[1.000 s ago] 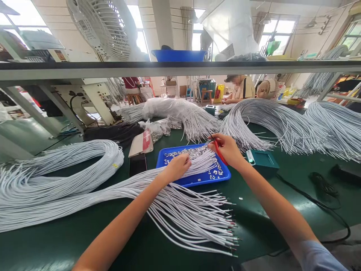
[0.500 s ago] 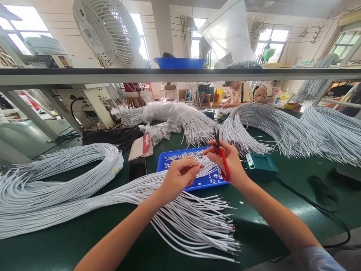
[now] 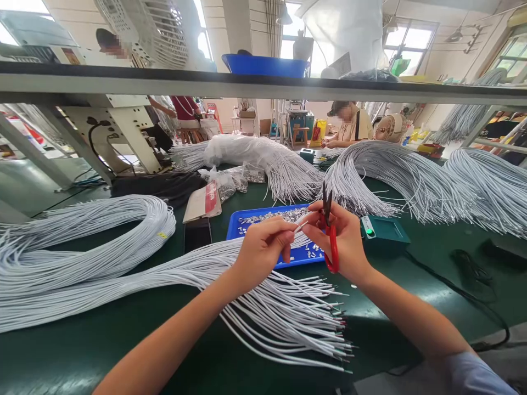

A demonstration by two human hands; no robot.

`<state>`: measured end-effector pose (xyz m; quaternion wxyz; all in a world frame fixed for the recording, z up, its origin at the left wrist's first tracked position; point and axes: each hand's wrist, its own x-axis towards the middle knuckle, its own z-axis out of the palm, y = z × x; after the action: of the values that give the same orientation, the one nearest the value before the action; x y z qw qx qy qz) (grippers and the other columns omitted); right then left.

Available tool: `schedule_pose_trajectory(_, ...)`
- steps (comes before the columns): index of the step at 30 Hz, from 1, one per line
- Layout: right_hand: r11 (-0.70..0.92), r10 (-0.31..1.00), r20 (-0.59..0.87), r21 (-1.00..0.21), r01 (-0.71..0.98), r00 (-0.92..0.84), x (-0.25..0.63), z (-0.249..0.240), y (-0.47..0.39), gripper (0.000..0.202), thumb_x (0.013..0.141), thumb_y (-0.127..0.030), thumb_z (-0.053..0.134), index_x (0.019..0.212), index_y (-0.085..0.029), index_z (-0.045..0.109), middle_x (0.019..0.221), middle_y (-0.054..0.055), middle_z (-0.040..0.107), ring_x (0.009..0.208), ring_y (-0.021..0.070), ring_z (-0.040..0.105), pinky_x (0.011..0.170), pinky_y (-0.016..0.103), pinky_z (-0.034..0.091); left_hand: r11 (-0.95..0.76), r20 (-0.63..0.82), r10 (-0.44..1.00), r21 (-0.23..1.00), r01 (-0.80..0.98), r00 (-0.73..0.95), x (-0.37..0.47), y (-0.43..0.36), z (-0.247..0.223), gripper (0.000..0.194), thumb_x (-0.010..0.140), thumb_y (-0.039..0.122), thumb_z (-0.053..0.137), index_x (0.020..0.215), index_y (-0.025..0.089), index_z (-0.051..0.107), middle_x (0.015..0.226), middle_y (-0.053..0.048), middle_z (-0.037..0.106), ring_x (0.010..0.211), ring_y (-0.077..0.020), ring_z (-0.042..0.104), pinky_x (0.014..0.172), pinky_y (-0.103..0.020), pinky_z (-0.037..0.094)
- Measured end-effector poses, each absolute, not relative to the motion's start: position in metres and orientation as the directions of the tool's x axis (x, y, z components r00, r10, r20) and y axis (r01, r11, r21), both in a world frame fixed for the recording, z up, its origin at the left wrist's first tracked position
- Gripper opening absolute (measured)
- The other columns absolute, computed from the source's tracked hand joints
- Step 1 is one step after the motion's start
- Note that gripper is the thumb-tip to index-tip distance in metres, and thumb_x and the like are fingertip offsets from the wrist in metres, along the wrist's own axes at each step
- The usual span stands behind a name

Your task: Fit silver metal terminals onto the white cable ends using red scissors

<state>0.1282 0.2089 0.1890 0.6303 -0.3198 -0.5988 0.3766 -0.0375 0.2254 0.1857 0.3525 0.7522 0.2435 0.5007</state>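
Observation:
My left hand [image 3: 261, 252] is closed in a pinch on the end of a white cable [image 3: 303, 225], which sticks out past its fingertips. Hooked in my right hand [image 3: 349, 238] is a pair of red-handled scissors [image 3: 333, 253], its dark blades pointing up. The thumb and forefinger of that hand meet at the cable's tip; whether they grip it too is hard to see. Under both hands lies a blue tray [image 3: 234, 226] with many small metal connectors. Loose white cables [image 3: 288, 323] with stripped ends fan out below my left wrist.
A green box [image 3: 389, 237] with a lit lamp stands right of the tray. More cable bundles [image 3: 415, 175] lie behind and a coiled one [image 3: 135, 241] at left. A shelf [image 3: 255, 88] crosses above the bench. A phone [image 3: 197, 235] lies by the tray. People work beyond.
My right hand has come to the cable tip, and more cable shows between the hands. The view has tilted slightly downward, and another person now shows at the upper left.

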Motion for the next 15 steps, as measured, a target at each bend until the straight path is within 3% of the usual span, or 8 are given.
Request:
schedule_pose_trajectory(6, 0.541, 0.841, 0.541, -0.840, -0.030, 0.020, 0.1269, 0.1900, 0.2092, 0.028, 0.070, -0.014, 0.074, 0.092, -0.023, 0.061, 0.075, -0.003, 0.070, 0.067, 0.0110, 0.064, 0.066, 0.025, 0.054, -0.699, 0.633, 0.674, 0.713, 0.054, 0.381, -0.0382, 0.2272, 0.1834, 0.018, 0.091, 0.016, 0.053, 0.085, 0.015, 0.069, 0.056, 0.001, 0.058, 0.051, -0.0084, 0.056, 0.053, -0.021, 0.047)
schedule_pose_trajectory(11, 0.557, 0.830, 0.557, -0.831, -0.001, -0.033, 0.1301, 0.1906, 0.2086, 0.022, 0.076, -0.021, 0.070, 0.095, -0.024, 0.061, 0.080, -0.001, 0.071, 0.071, 0.0139, 0.066, 0.068, 0.030, 0.054, -0.661, 0.605, 0.688, 0.750, 0.002, 0.401, -0.0376, 0.2277, 0.1833, 0.018, 0.091, 0.023, 0.055, 0.094, 0.017, 0.071, 0.079, -0.003, 0.058, 0.060, -0.0090, 0.060, 0.051, -0.021, 0.054)
schedule_pose_trajectory(15, 0.585, 0.810, 0.583, -0.799, 0.140, -0.057, 0.1358, 0.1914, 0.2120, 0.021, 0.080, -0.027, 0.067, 0.099, -0.024, 0.061, 0.085, 0.001, 0.072, 0.073, 0.0149, 0.065, 0.067, 0.032, 0.051, -0.715, 0.663, 0.669, 0.698, 0.048, 0.336, -0.0384, 0.2274, 0.1849, 0.015, 0.089, 0.023, 0.058, 0.087, 0.016, 0.071, 0.075, -0.004, 0.060, 0.063, -0.0101, 0.059, 0.053, -0.021, 0.055)
